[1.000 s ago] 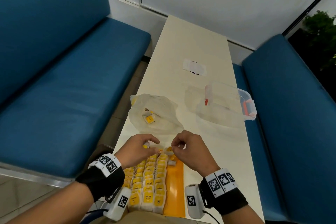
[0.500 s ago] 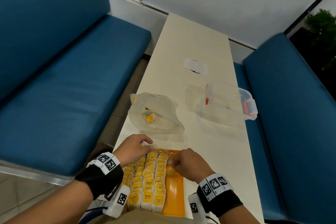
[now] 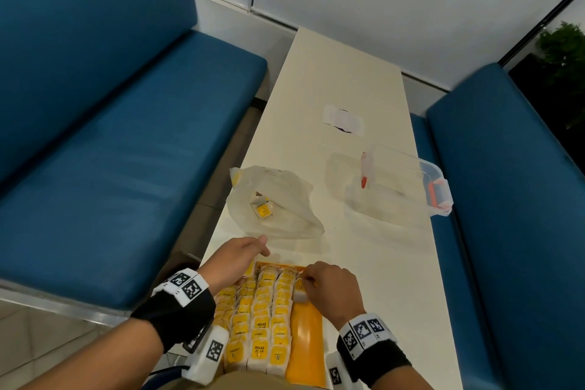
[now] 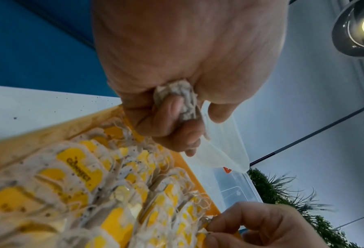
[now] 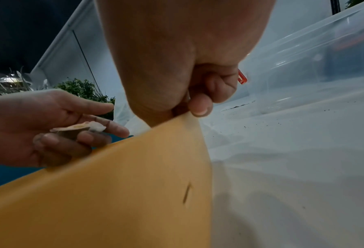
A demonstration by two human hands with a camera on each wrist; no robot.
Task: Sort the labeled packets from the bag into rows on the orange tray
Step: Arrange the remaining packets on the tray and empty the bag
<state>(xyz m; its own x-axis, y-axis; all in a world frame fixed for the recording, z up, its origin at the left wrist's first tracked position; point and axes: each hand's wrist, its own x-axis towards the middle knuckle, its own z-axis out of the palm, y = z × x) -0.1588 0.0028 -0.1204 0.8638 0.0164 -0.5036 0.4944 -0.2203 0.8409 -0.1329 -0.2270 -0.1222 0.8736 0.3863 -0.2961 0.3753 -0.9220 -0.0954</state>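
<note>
The long pale table (image 3: 332,79) runs away between two blue benches, and the work sits at its near end: the orange tray (image 3: 308,339), already carrying three full rows of yellow-labelled packets (image 3: 261,326) laid overlapping, with a bare orange strip left along its right side. Beyond the tray lies the translucent bag (image 3: 278,199), slumped on the table with what looks like only a packet or two left inside, and to its right a clear lidded box (image 3: 399,187) stands well apart from the job. By the look of it the task is far along, and the step in hand is starting a fourth row at the tray's far right corner. The right hand (image 3: 329,286) is down on that corner, its fingers curled and pinching a packet (image 3: 299,291) at the head of the bare strip; the right wrist view shows thumb and forefinger closed together at the tray's edge, though the packet itself is hidden there. The left hand (image 3: 235,255) hovers just past the tray's far left corner, near the bag's mouth, and the left wrist view shows its fingers clenched round a crumpled spare packet (image 4: 177,100). The next move probably calls for seating the right hand's packet square with its neighbours, label up, then passing the left hand's packet across to follow it down the strip.
</note>
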